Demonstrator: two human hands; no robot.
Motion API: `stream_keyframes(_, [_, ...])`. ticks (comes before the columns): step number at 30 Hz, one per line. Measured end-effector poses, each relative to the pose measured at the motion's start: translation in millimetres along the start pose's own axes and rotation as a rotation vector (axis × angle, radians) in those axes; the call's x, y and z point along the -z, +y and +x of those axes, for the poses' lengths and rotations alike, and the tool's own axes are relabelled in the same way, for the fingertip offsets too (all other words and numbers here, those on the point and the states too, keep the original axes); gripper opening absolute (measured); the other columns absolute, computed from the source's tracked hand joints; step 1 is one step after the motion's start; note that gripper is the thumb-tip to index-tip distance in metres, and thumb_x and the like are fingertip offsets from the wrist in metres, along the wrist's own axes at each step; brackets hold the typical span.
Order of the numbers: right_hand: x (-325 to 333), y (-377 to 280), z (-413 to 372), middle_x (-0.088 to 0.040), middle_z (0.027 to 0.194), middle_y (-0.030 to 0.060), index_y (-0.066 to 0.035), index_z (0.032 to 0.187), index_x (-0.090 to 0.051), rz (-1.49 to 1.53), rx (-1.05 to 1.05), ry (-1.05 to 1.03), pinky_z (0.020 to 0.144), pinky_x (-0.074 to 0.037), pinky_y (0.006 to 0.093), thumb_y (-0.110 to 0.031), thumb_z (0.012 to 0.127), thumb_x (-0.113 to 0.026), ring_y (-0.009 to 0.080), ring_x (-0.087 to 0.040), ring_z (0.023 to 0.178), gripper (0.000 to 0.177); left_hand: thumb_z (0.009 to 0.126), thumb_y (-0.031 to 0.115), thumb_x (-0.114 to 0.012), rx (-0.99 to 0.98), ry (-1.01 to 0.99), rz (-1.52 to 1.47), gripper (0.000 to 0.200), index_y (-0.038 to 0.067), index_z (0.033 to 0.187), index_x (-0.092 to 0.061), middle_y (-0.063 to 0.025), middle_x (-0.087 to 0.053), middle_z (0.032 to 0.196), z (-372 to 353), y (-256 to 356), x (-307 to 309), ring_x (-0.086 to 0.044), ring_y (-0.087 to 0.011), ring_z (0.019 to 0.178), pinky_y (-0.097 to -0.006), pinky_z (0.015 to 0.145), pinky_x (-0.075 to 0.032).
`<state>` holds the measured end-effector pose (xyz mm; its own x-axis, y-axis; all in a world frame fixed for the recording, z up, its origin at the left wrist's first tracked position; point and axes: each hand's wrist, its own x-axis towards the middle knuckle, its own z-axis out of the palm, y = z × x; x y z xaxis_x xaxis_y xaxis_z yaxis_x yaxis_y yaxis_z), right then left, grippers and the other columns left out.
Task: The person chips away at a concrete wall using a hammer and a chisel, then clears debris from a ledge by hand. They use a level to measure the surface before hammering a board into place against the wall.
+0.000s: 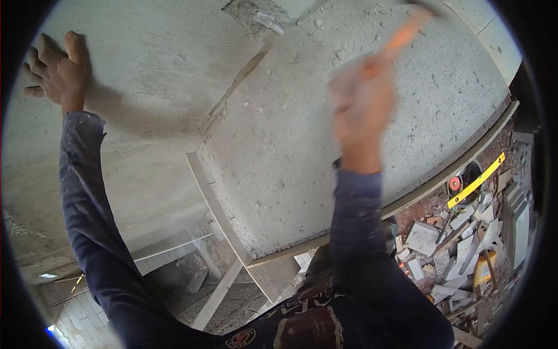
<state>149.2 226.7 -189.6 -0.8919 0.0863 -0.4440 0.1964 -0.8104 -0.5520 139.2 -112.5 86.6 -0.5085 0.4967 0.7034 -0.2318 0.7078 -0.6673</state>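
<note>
My left hand [61, 72] lies against the grey plastered wall [145, 75] with its fingers spread, holding nothing. My right hand [366, 99] is closed around the orange handle of a hammer [407, 32]; hand and tool are smeared by motion, and the dark head at the top edge is only partly visible. Below them is a rough concrete slab [290, 163] strewn with small crumbs and chips. Where wall and slab meet, a broken-out hole [247, 13] has a pale, tube-like piece [268, 23] sticking out of it.
Wooden boards [215, 203] edge the slab. Down to the right lie a yellow spirit level [476, 180], a dark bucket [469, 174] and broken tile pieces [424, 238]. A plank [218, 296] slants over a lower area at the bottom left. Pale tiles [500, 41] border the far right corner.
</note>
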Motion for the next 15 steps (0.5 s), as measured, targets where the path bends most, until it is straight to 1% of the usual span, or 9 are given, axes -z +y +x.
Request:
stream_keyframes(3, [4.7, -62.8, 47.8, -0.031, 0.058, -0.0034, -0.013, 0.072, -0.034, 0.329, 0.513, -0.097, 0.043, -0.025, 0.0286, -0.036, 0.108, -0.033, 0.0092, -0.025, 0.046, 0.042, 0.090, 0.076, -0.036, -0.018, 0.028, -0.005, 0.085, 0.016, 0.151, -0.035, -0.0187, -0.028, 0.157, -0.2, -1.3, -2.7, -0.010, -0.0418, 0.148, -0.0713, 0.111, 0.001])
stream_keyframes(4, [5.3, -42.8, 55.6, -0.031, 0.058, -0.0034, -0.013, 0.072, -0.034, 0.328, 0.506, -0.099, 0.043, -0.025, 0.0286, -0.036, 0.108, -0.033, 0.0092, -0.025, 0.046, 0.042, 0.090, 0.076, -0.036, -0.018, 0.022, 0.000, 0.085, 0.016, 0.151, -0.035, -0.0187, -0.028, 0.157, -2.3, -1.1, -2.4, -0.010, -0.0418, 0.148, -0.0713, 0.111, 0.001])
stream_keyframes(6, [22.9, 48.2, 63.7, -0.060, 0.076, 0.0072, -0.001, 0.103, -0.054, 0.186, 0.784, -0.204, 0.059, -0.054, 0.0338, -0.039, 0.105, -0.040, 0.0188, -0.061, 0.064, 0.040, 0.090, 0.074, -0.037, -0.018, 0.023, -0.001, 0.084, 0.016, 0.151, -0.035, -0.0185, -0.028, 0.157, 0.0, -0.3, -1.3, -0.010, -0.0417, 0.148, -0.0714, 0.111, 0.001])
stream_keyframes(7, [14.1, 131.5, 38.4, -0.063, 0.103, 0.0164, 0.003, 0.130, -0.047, -0.591, 0.505, 0.317, 0.081, -0.057, 0.0382, -0.043, 0.104, -0.041, 0.0250, -0.066, 0.090, 0.053, 0.090, 0.074, -0.037, -0.018, 0.034, 0.005, 0.084, 0.016, 0.151, -0.035, -0.0185, -0.028, 0.157, 1.3, -1.3, -1.1, -0.010, -0.0417, 0.148, -0.0714, 0.111, 0.001])
stream_keyframes(8, [11.1, 169.1, 12.1, -0.063, 0.103, 0.0164, 0.003, 0.130, -0.047, -0.585, 0.507, 0.313, 0.081, -0.057, 0.0382, -0.043, 0.104, -0.041, 0.0250, -0.066, 0.090, 0.053, 0.091, 0.074, -0.037, -0.013, 0.018, 0.008, 0.083, 0.016, 0.151, -0.035, -0.0183, -0.028, 0.157, 0.2, -2.5, 0.5, -0.010, -0.0415, 0.148, -0.0710, 0.111, 0.002])
stream_keyframes(10, [21.8, 195.5, -32.1, -0.061, 0.081, 0.0055, 0.000, 0.119, -0.057, -0.639, -0.754, -0.391, 0.058, -0.054, 0.0350, -0.045, 0.102, -0.048, 0.0175, -0.060, 0.065, 0.049, 0.091, 0.073, -0.038, 0.006, 0.019, 0.007, 0.082, 0.016, 0.151, -0.035, -0.0181, -0.028, 0.157, 1.2, 0.1, 0.0, -0.009, -0.0413, 0.148, -0.0705, 0.112, 0.002])
stream_keyframes(11, [25.5, 185.2, -39.9, -0.061, 0.081, 0.0055, 0.000, 0.119, -0.057, -0.636, -0.750, -0.388, 0.058, -0.054, 0.0350, -0.045, 0.102, -0.048, 0.0175, -0.060, 0.065, 0.049, 0.091, 0.072, -0.038, 0.006, 0.010, 0.006, 0.082, 0.016, 0.151, -0.035, -0.0180, -0.027, 0.157, 2.6, 0.8, -0.7, -0.009, -0.0413, 0.148, -0.0703, 0.112, 0.002])
stream_keyframes(13, [33.4, 137.1, -50.8, -0.050, 0.063, -0.0030, -0.006, 0.095, -0.059, -0.431, -0.736, -0.283, 0.043, -0.044, 0.0313, -0.044, 0.103, -0.047, 0.0110, -0.048, 0.049, 0.041, 0.091, 0.072, -0.038, 0.016, -0.025, 0.009, 0.081, 0.016, 0.151, -0.035, -0.0179, -0.027, 0.158, -6.3, 1.9, 5.7, -0.008, -0.0413, 0.149, -0.0700, 0.112, 0.002])
stream_keyframes(15, [24.1, 65.2, -32.5, -0.037, 0.061, -0.0067, -0.014, 0.086, -0.050, -0.187, -0.541, -0.227, 0.040, -0.032, 0.0244, -0.038, 0.105, -0.044, 0.0061, -0.037, 0.048, 0.031, 0.091, 0.073, -0.037, 0.000, 0.009, -0.009, 0.083, 0.016, 0.151, -0.034, -0.0176, -0.027, 0.158, -0.7, 1.4, 0.2, -0.008, -0.0417, 0.149, -0.0698, 0.112, 0.002])
